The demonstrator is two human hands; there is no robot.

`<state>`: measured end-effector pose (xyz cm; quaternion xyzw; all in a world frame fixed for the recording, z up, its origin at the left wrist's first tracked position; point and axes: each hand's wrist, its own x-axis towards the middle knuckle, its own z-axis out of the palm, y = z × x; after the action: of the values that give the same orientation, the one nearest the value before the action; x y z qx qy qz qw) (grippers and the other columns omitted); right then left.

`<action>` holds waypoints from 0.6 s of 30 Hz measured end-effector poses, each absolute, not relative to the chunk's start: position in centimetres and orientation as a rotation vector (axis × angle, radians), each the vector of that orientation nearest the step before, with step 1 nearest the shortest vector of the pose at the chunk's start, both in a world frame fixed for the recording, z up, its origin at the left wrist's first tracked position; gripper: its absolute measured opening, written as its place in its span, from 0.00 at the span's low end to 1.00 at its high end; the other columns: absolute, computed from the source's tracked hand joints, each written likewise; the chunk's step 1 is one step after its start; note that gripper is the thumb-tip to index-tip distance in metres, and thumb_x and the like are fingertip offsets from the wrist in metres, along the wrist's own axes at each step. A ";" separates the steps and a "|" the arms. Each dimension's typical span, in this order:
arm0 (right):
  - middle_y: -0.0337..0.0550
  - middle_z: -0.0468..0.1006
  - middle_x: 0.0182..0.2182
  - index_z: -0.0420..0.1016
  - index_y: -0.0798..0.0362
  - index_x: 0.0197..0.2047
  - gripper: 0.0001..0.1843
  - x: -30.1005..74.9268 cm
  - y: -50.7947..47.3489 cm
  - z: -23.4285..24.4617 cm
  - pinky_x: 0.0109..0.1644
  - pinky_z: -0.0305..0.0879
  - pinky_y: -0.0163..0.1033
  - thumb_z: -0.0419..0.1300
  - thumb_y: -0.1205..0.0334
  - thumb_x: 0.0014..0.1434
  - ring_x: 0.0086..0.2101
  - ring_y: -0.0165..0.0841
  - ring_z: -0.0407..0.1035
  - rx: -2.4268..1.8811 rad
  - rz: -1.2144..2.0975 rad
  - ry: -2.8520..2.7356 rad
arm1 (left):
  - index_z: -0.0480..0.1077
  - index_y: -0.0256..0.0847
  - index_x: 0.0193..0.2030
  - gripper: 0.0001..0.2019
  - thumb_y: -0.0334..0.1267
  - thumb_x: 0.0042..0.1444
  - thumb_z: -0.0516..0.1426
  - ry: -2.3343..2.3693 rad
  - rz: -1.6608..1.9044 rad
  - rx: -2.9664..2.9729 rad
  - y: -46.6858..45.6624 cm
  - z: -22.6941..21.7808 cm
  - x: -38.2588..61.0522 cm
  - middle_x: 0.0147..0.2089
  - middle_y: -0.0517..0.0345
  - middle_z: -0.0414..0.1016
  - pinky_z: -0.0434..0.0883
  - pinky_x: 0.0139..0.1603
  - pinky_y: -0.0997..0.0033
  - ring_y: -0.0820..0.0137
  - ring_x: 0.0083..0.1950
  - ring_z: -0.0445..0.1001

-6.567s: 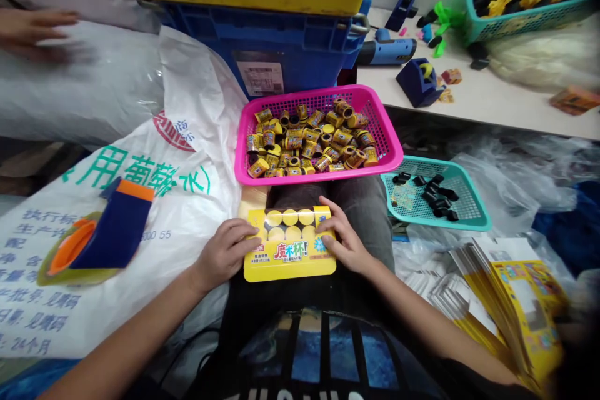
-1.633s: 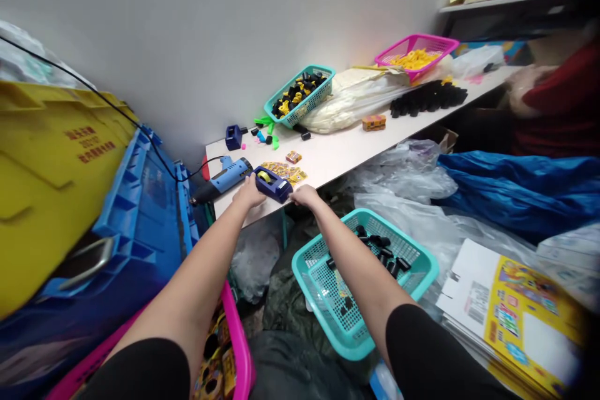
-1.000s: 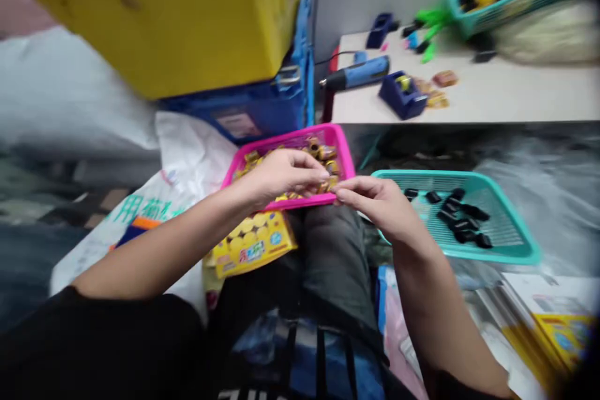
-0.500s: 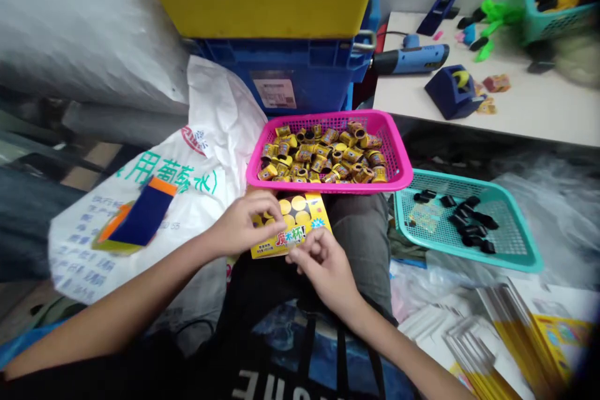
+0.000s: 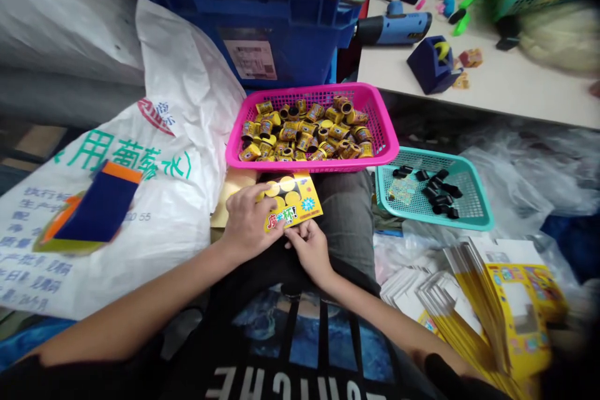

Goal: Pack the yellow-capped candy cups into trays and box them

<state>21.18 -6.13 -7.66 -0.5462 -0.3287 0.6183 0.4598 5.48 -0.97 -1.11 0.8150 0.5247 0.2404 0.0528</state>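
Observation:
A yellow printed card [image 5: 290,203] with round yellow discs on it lies tilted on my lap, just below the pink plastic basket [image 5: 309,167]. My left hand [image 5: 248,222] covers the card's left part, fingers over the discs. The fingertips of my right hand [image 5: 307,250] pinch the card's lower edge. The basket holds several small yellow-and-black cylindrical capsules [image 5: 304,131], and neither hand touches them.
A teal basket [image 5: 478,200] with black pieces sits to the right, above a stack of yellow printed cards [image 5: 506,319]. A white woven sack [image 5: 117,212] with a navy-and-orange object [image 5: 98,209] lies left. A blue crate [image 5: 253,31] and a table [image 5: 497,94] stand ahead.
My right hand has moved up from below the card to its lower edge, closer to my left hand. The card has tilted slightly, and the view has shifted a little.

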 end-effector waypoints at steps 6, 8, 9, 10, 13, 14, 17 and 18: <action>0.33 0.62 0.16 0.54 0.49 0.19 0.30 22.4 -5.4 -8.7 0.30 0.58 0.37 0.66 0.41 0.53 0.21 0.29 0.59 -1.731 1.093 -1.364 | 0.45 0.36 0.73 0.43 0.56 0.60 0.58 1.725 0.443 2.437 -1.1 -1.5 4.4 0.73 0.28 0.48 0.52 0.70 0.38 0.40 0.74 0.51; 0.37 0.66 0.21 0.60 0.49 0.23 0.26 23.6 -5.2 -8.6 0.35 0.62 0.40 0.65 0.41 0.56 0.26 0.32 0.63 -1.721 0.689 -1.525 | 0.42 0.38 0.74 0.48 0.59 0.56 0.60 1.588 0.346 2.607 -1.8 -1.4 3.7 0.75 0.26 0.43 0.47 0.71 0.36 0.37 0.75 0.46; 0.41 0.70 0.25 0.64 0.50 0.27 0.22 24.2 -4.9 -8.4 0.39 0.65 0.42 0.64 0.42 0.58 0.30 0.36 0.67 -1.662 0.489 -1.581 | 0.40 0.37 0.74 0.53 0.60 0.53 0.62 1.550 0.307 2.674 -2.1 -1.4 3.3 0.75 0.24 0.41 0.45 0.71 0.35 0.35 0.75 0.44; 0.45 0.73 0.32 0.68 0.50 0.32 0.19 24.8 -4.5 -8.3 0.45 0.67 0.46 0.64 0.43 0.59 0.37 0.40 0.69 -1.574 0.330 -1.640 | 0.39 0.35 0.74 0.55 0.60 0.51 0.64 1.542 0.272 2.714 -2.4 -1.4 3.1 0.74 0.21 0.39 0.46 0.70 0.35 0.33 0.75 0.43; 0.55 0.69 0.54 0.68 0.50 0.54 0.27 26.0 -2.7 -7.8 0.60 0.63 0.56 0.65 0.43 0.58 0.57 0.48 0.63 -1.291 0.243 -1.896 | 0.40 0.31 0.74 0.51 0.55 0.55 0.62 1.620 0.233 2.690 -2.7 -1.6 2.8 0.71 0.18 0.47 0.55 0.67 0.37 0.32 0.72 0.51; 0.57 0.66 0.58 0.64 0.49 0.59 0.33 26.2 -2.0 -7.7 0.62 0.62 0.57 0.66 0.42 0.57 0.60 0.49 0.61 -1.225 0.303 -1.971 | 0.41 0.30 0.74 0.49 0.55 0.57 0.60 1.640 0.232 2.666 -2.6 -1.7 2.8 0.69 0.20 0.52 0.58 0.65 0.38 0.34 0.70 0.55; 0.60 0.64 0.60 0.58 0.51 0.64 0.41 26.4 -1.0 -7.5 0.60 0.66 0.55 0.66 0.42 0.56 0.60 0.48 0.62 -1.178 0.434 -2.032 | 0.42 0.33 0.73 0.46 0.55 0.57 0.59 1.665 0.210 2.642 -2.1 -1.8 2.7 0.64 0.25 0.59 0.63 0.60 0.38 0.36 0.64 0.61; 0.60 0.65 0.59 0.59 0.52 0.64 0.40 26.3 -0.8 -7.3 0.59 0.67 0.55 0.66 0.42 0.56 0.59 0.48 0.63 -1.192 0.425 -2.033 | 0.41 0.34 0.74 0.47 0.55 0.57 0.59 1.659 0.208 2.656 -2.0 -1.8 2.6 0.64 0.26 0.59 0.63 0.60 0.38 0.37 0.64 0.61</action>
<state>26.34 -0.85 -7.32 -0.4636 -0.7904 0.1654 0.3647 2.57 -1.96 -1.78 0.8463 0.5285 0.0664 0.0014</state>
